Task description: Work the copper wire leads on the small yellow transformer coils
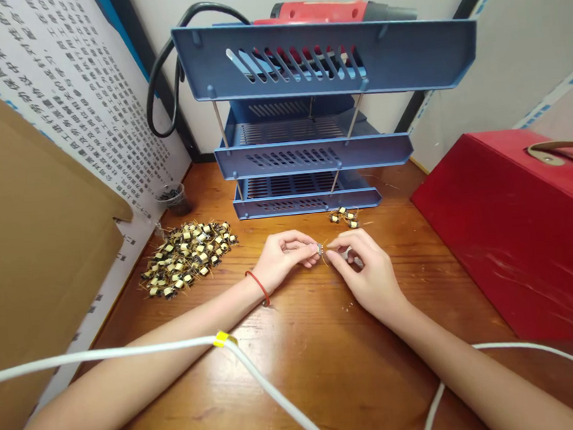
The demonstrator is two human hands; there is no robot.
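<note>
Between the thumb and fingertips of my left hand (290, 256) is a small wire-wound coil (320, 248), its pins and fine copper-coloured wires pointing right. My right hand (369, 268) is closed in a pinch beside it, thumb and index finger at the coil's thin wire; the exact contact is too small to see clearly. Something pale and greyish shows under the curled fingers of that hand, its kind unclear. Left of the hands lies a heap of similar coils (184, 257) with yellow tape, black bases and loose wires. Several more coils (345, 218) sit behind my right hand.
A blue three-tier tray rack (311, 156) stands at the back, with a red power tool (321, 12) on top. A small plastic cup (173, 199) holds dark bits. On the right is a red box (522, 221). A white cable (277, 393) crosses the near foreground.
</note>
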